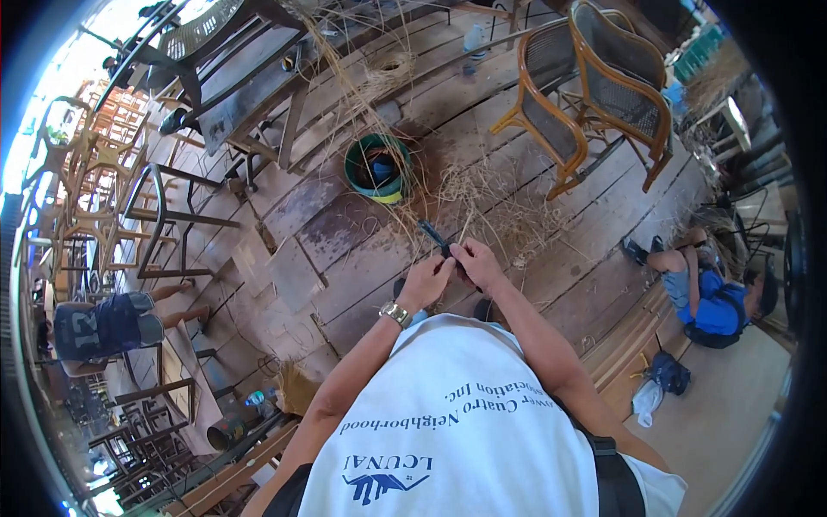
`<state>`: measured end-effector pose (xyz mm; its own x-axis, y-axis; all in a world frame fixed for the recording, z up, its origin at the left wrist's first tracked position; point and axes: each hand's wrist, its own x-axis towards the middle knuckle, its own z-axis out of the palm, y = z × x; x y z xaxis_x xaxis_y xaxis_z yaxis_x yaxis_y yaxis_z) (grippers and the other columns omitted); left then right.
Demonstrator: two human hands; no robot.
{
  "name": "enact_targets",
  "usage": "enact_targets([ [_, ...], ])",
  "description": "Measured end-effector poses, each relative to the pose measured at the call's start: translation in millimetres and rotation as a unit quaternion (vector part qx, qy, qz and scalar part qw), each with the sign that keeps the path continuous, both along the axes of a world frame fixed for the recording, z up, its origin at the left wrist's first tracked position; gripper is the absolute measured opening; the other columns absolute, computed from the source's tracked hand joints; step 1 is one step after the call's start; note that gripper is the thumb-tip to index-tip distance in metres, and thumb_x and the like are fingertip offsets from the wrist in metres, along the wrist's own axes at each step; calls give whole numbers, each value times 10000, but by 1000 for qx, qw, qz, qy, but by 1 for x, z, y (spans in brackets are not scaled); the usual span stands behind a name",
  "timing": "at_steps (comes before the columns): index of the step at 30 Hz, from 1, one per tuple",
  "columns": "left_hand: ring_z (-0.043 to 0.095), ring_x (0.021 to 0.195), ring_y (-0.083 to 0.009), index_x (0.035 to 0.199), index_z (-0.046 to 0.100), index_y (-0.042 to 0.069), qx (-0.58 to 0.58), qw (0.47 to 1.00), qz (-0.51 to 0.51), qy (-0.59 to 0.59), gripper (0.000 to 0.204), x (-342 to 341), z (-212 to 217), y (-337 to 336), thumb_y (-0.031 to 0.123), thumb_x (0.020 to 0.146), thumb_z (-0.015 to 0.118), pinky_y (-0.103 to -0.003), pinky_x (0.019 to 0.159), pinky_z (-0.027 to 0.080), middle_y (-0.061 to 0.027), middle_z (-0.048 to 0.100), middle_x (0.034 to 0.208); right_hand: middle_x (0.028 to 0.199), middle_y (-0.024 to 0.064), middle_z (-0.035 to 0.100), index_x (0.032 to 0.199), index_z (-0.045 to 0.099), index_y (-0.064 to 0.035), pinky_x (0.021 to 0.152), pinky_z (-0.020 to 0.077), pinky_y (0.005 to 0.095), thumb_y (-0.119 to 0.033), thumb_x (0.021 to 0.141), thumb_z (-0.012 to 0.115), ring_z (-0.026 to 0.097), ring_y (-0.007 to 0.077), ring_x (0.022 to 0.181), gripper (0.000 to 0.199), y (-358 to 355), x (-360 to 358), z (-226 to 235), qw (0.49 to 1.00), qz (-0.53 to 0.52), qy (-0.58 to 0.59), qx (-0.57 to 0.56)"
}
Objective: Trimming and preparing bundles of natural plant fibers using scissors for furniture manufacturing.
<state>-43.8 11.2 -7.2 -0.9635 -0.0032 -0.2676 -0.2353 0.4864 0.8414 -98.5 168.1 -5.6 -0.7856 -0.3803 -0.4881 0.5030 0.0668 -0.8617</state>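
In front of my chest, my left hand point(425, 283) is closed on a slender dark tool point(432, 233); its exact kind is too small to tell. The tool points away and slightly left, toward a green bucket. Close beside it my right hand point(478, 264) is closed too, its fingertips meeting the tool's near end. What the right fingers pinch is hidden. A pale thin strand point(466, 227) rises just beyond them. The green bucket point(351, 164) stands on the floor ahead, with dark and blue items inside and long fibre strips hanging over its rim.
Loose fibre scraps point(525, 228) litter the plank floor point(345, 280). Woven-back chairs point(564, 112) stand at the far right. A long dark bench frame point(250, 103) and a metal frame point(185, 217) are to the left. People sit at the left point(103, 327) and right point(719, 302).
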Motion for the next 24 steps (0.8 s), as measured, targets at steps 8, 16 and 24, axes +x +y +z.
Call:
enact_targets([
  [8, 517, 515, -308, 748, 578, 6, -78, 990, 69, 94, 336, 20, 26, 1, 299, 912, 598, -394, 495, 389, -198, 524, 619, 565, 38, 544, 764, 553, -96, 315, 284, 249, -305, 929, 628, 416, 100, 364, 276, -14, 4, -4, 991, -19, -130, -27],
  [16, 394, 505, -196, 688, 512, 15, -102, 994, 37, -14, 321, 168, 159, -79, 225, 908, 612, -346, 487, 350, -134, 452, 575, 556, 24, 515, 860, 551, -87, 310, 309, 208, -354, 932, 616, 425, 62, 370, 284, 118, -116, 35, 996, -66, -47, 29],
  [24, 602, 1034, -354, 1349, 495, 94, -351, 928, 8, -125, 684, 179, 116, -132, 544, 848, 618, -453, 840, 480, -193, 614, 1115, 548, 14, 529, 767, 526, -106, 319, 314, 199, -349, 923, 641, 441, 70, 362, 311, 56, -80, 34, 996, -74, -9, 45],
])
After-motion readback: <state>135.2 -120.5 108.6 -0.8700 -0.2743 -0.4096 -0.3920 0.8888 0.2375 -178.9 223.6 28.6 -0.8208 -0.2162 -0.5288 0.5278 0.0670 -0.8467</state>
